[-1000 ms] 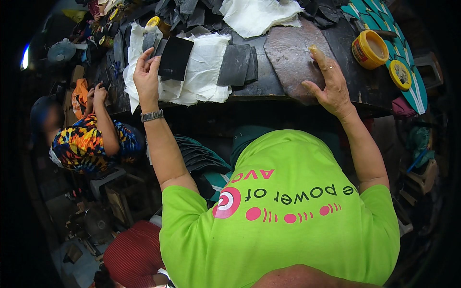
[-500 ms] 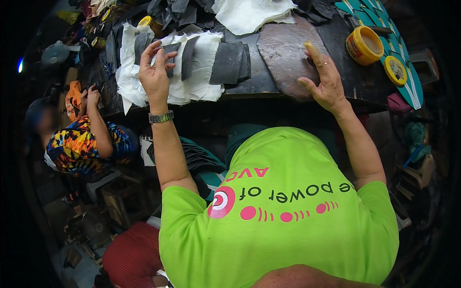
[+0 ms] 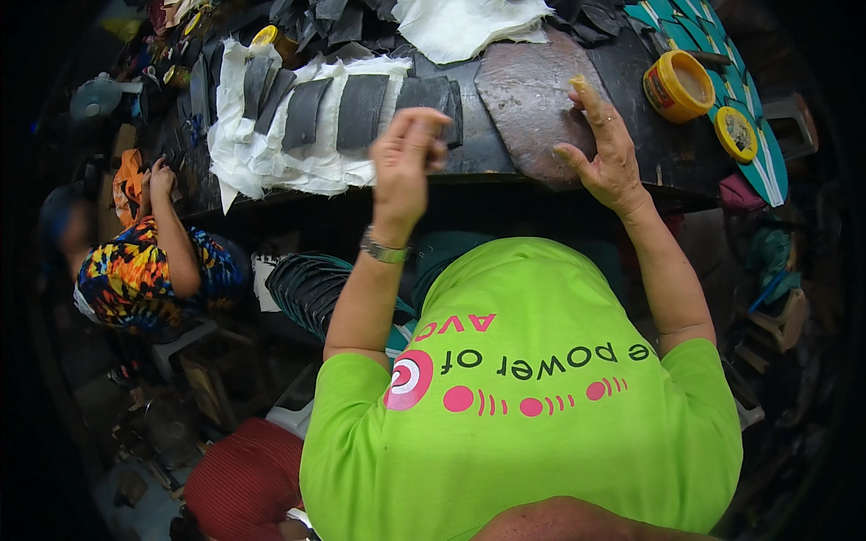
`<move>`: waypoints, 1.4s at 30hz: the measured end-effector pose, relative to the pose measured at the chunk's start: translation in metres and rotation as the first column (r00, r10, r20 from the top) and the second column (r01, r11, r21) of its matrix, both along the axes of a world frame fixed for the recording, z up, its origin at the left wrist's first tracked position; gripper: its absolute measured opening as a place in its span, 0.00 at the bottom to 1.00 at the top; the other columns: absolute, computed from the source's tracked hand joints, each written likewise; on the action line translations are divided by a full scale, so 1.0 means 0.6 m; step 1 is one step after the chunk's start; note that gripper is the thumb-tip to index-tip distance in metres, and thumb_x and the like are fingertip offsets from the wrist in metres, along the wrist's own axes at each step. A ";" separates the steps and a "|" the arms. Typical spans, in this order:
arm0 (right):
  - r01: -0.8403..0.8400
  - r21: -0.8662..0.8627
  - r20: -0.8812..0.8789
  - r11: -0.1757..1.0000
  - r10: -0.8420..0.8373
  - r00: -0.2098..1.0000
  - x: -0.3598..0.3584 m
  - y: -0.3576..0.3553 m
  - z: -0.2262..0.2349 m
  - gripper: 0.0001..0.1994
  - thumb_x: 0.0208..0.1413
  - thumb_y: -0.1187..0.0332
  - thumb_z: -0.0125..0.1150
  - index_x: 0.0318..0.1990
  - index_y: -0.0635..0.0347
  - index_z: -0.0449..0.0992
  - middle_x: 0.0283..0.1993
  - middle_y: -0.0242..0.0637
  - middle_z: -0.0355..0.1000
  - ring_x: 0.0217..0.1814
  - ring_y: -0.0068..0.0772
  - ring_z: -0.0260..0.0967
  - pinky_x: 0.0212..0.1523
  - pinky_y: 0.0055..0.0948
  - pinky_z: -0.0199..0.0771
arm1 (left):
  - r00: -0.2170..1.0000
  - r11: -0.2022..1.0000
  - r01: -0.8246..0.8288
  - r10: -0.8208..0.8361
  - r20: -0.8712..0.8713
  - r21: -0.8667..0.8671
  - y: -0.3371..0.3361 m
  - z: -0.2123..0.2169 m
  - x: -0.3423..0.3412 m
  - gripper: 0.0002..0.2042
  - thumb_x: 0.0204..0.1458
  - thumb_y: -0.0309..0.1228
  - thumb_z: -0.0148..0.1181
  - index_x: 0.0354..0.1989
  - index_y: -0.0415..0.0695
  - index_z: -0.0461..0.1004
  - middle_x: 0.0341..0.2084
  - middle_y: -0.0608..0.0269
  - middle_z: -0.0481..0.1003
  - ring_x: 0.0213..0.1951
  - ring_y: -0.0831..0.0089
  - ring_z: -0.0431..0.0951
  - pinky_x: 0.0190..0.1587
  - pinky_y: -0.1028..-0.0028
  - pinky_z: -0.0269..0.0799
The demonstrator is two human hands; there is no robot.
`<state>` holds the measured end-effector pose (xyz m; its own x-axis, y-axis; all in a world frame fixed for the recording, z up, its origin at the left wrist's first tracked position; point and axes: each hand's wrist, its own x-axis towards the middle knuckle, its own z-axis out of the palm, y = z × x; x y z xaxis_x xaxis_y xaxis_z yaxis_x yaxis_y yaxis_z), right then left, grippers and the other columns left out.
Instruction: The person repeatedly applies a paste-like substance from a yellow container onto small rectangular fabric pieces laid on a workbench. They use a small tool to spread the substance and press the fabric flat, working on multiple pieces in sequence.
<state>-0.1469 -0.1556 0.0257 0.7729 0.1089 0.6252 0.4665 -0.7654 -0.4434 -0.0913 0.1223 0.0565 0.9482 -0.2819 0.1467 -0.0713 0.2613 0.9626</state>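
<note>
My left hand [image 3: 403, 177] is over the table edge, its fingers curled in and slightly blurred, with nothing visible in them. Just beyond them lies a small stack of black rectangular pieces [image 3: 426, 93]. To its left a crumpled white cloth [image 3: 236, 162] carries several similar pieces, among them a wide black one [image 3: 361, 110] and a curved black strip [image 3: 306, 113]. Over the brown flat slab [image 3: 528, 99] my right hand [image 3: 613, 162] is held open, thumb and index finger apart, yellowish residue on the fingertips. Whether it touches the slab I cannot tell.
A yellow tub [image 3: 678, 86] and its yellow lid [image 3: 736, 134] are at the right, beside green strapped pieces [image 3: 767, 167]. More white cloth [image 3: 469, 27] and black scraps lie at the back. A co-worker in a patterned shirt [image 3: 149, 275] sits left; a red-clothed person [image 3: 244, 482] is lower left.
My left hand has moved right, from above the pieces on the white cloth to the stack, and its fingers have curled in. My right hand has barely moved.
</note>
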 end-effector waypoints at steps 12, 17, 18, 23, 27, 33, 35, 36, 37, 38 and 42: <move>-0.034 0.204 -0.060 0.978 0.047 0.997 -0.003 -0.008 -0.001 0.40 0.59 0.51 0.63 0.74 0.55 0.53 0.68 0.45 0.64 0.65 0.45 0.66 0.66 0.38 0.64 | 0.966 0.965 0.248 -0.253 0.058 0.081 -0.114 -0.030 -0.043 0.17 0.71 0.42 0.43 0.38 0.42 0.73 0.14 0.76 0.62 0.16 0.89 0.56 0.19 0.84 0.51; 0.055 0.252 0.004 0.966 -0.058 0.998 0.005 -0.001 0.019 0.39 0.65 0.46 0.52 0.75 0.57 0.46 0.75 0.47 0.51 0.76 0.47 0.49 0.74 0.41 0.46 | 0.977 0.977 0.193 -0.200 -0.073 -0.092 -0.170 -0.039 -0.053 0.20 0.70 0.43 0.44 0.57 0.39 0.71 0.37 0.66 0.72 0.34 0.85 0.70 0.36 0.83 0.67; 0.050 0.299 0.021 0.953 -0.059 0.998 0.010 0.009 0.023 0.39 0.66 0.45 0.48 0.76 0.57 0.44 0.76 0.48 0.48 0.78 0.47 0.45 0.75 0.41 0.41 | 0.966 0.963 0.248 -0.253 -0.043 -0.105 -0.183 -0.038 -0.053 0.20 0.70 0.39 0.44 0.64 0.42 0.67 0.53 0.59 0.69 0.50 0.79 0.71 0.47 0.79 0.70; 0.112 0.204 0.035 0.973 -0.121 0.992 0.050 0.020 0.053 0.41 0.68 0.40 0.38 0.76 0.60 0.38 0.79 0.47 0.40 0.81 0.45 0.36 0.77 0.42 0.33 | 0.847 0.862 0.490 -0.506 -0.160 -0.133 -0.210 -0.018 -0.064 0.28 0.71 0.41 0.41 0.72 0.34 0.52 0.67 0.53 0.61 0.65 0.68 0.63 0.68 0.71 0.56; 0.121 0.580 -0.087 0.805 -0.086 0.992 0.081 -0.017 0.051 0.40 0.68 0.40 0.39 0.77 0.55 0.37 0.75 0.55 0.46 0.75 0.48 0.50 0.71 0.42 0.53 | 0.793 0.767 0.569 -0.607 0.046 0.297 -0.173 0.015 0.044 0.16 0.63 0.33 0.59 0.55 0.38 0.77 0.43 0.63 0.81 0.41 0.78 0.80 0.46 0.76 0.74; 0.214 0.601 -0.178 0.770 -0.133 0.975 0.075 -0.023 0.006 0.38 0.69 0.46 0.46 0.77 0.50 0.37 0.65 0.49 0.59 0.59 0.34 0.69 0.56 0.30 0.72 | 0.866 0.850 -0.227 -0.047 0.499 0.475 -0.220 0.026 0.248 0.24 0.49 0.40 0.72 0.50 0.39 0.77 0.43 0.54 0.80 0.44 0.65 0.81 0.46 0.71 0.77; 0.181 0.679 -0.185 0.712 -0.073 0.980 0.072 -0.021 0.000 0.37 0.70 0.48 0.46 0.77 0.51 0.38 0.63 0.48 0.62 0.56 0.32 0.70 0.55 0.29 0.73 | 0.754 0.748 -0.437 0.001 0.656 0.500 -0.241 0.011 0.287 0.24 0.48 0.39 0.73 0.51 0.39 0.76 0.45 0.51 0.80 0.44 0.63 0.82 0.46 0.69 0.77; 0.170 0.702 -0.177 0.691 -0.062 0.982 0.072 -0.021 -0.002 0.36 0.70 0.52 0.47 0.76 0.52 0.38 0.58 0.46 0.65 0.52 0.28 0.73 0.54 0.27 0.73 | 0.756 0.726 -0.454 0.007 0.654 0.517 -0.250 0.002 0.300 0.25 0.47 0.39 0.74 0.51 0.39 0.76 0.45 0.51 0.80 0.43 0.63 0.82 0.45 0.69 0.78; 0.197 0.701 -0.209 0.685 -0.067 0.976 0.072 -0.022 -0.002 0.36 0.70 0.52 0.48 0.76 0.52 0.38 0.57 0.45 0.66 0.52 0.28 0.73 0.54 0.27 0.73 | 0.756 0.702 -0.474 0.014 0.655 0.532 -0.257 -0.003 0.313 0.26 0.46 0.39 0.74 0.51 0.39 0.75 0.44 0.51 0.80 0.43 0.63 0.82 0.45 0.69 0.78; 0.198 0.695 -0.218 0.691 -0.060 0.974 0.072 -0.022 -0.002 0.36 0.70 0.53 0.48 0.76 0.53 0.38 0.56 0.44 0.66 0.51 0.28 0.73 0.54 0.27 0.73 | 0.778 0.658 -0.479 0.012 0.628 0.581 -0.260 -0.008 0.325 0.27 0.45 0.39 0.75 0.51 0.39 0.75 0.44 0.51 0.80 0.42 0.63 0.83 0.45 0.68 0.78; 0.182 0.703 -0.226 0.688 -0.027 0.974 0.075 -0.020 0.000 0.37 0.69 0.56 0.52 0.76 0.55 0.38 0.54 0.42 0.68 0.48 0.26 0.73 0.52 0.26 0.74 | 0.932 0.793 -0.247 0.038 0.360 0.556 -0.252 -0.021 0.343 0.27 0.41 0.38 0.76 0.49 0.39 0.75 0.40 0.51 0.81 0.41 0.59 0.82 0.45 0.64 0.77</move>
